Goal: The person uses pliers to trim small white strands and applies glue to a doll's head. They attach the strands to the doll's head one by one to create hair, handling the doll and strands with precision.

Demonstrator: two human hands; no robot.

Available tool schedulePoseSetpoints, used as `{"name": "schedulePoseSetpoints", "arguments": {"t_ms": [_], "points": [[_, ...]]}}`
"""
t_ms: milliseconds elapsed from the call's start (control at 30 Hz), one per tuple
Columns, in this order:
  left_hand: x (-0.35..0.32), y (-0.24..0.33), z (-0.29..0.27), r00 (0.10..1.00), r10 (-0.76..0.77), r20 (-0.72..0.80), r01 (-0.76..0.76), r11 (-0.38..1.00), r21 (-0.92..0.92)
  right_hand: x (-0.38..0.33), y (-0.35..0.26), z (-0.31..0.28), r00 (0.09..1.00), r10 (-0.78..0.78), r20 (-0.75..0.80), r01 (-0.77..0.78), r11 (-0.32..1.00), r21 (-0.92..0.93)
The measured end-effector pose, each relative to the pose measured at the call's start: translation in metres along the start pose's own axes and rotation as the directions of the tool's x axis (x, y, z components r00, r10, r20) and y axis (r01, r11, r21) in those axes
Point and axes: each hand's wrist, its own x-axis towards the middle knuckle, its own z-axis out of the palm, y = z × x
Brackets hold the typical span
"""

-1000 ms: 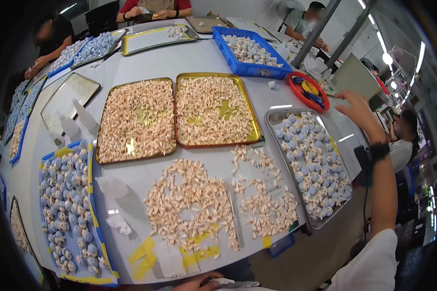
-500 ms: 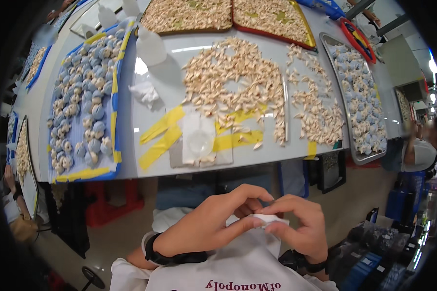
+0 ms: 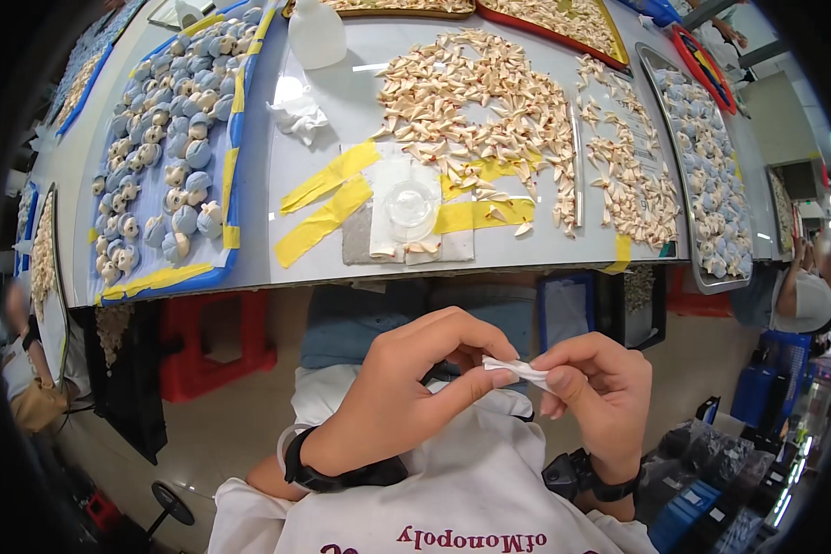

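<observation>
Over my lap, below the table's edge, both hands hold a narrow folded strip of white tissue or cloth (image 3: 519, 370). My left hand (image 3: 415, 369) pinches one end between thumb and fingers. The other end is gripped by my right hand (image 3: 605, 383), its fingers curled. Beyond them on the table, a small clear round dish (image 3: 410, 209) rests on a white pad (image 3: 388, 231) over a grey square. Past the dish spreads a pile of small cream pointed pieces (image 3: 475, 92), some with reddish tips.
A blue-rimmed tray (image 3: 233, 208) of blue-and-cream figures stands left, a metal tray (image 3: 743, 277) of similar ones right. A white bottle (image 3: 318, 35), crumpled tissue (image 3: 298, 120) and yellow tape (image 3: 332, 175) lie between. A red stool (image 3: 180, 346) is below; other people work at the sides.
My hands have drawn slightly apart, stretching the white strip so more of it shows between them. The view has shifted, so the table sits higher in the picture.
</observation>
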Motion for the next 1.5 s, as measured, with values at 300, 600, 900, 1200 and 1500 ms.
{"name": "schedulePoseSetpoints", "arguments": {"t_ms": [300,600,900,1200,1500], "points": [[0.005,0.003,-0.006,0.999,0.035,0.000,-0.035,0.988,0.153,0.012,0.008,0.001,0.950,-0.308,0.052,0.305,0.883,-0.356],[0.006,-0.003,-0.010,0.995,-0.095,-0.032,0.092,0.991,-0.100,0.021,0.008,0.003,0.990,-0.036,0.138,0.044,0.998,-0.053],[0.010,-0.011,-0.020,0.981,-0.183,0.070,0.196,0.940,-0.278,0.032,0.007,0.019,0.946,-0.324,-0.015,0.291,0.869,-0.399],[0.011,-0.003,-0.033,0.995,-0.094,0.019,0.093,0.995,0.030,0.031,0.002,0.023,0.992,-0.065,-0.111,0.059,0.997,-0.057],[0.009,-0.013,-0.020,0.919,-0.384,0.091,0.380,0.800,-0.463,0.036,0.001,0.028,0.935,-0.353,0.024,0.334,0.856,-0.394]]}}
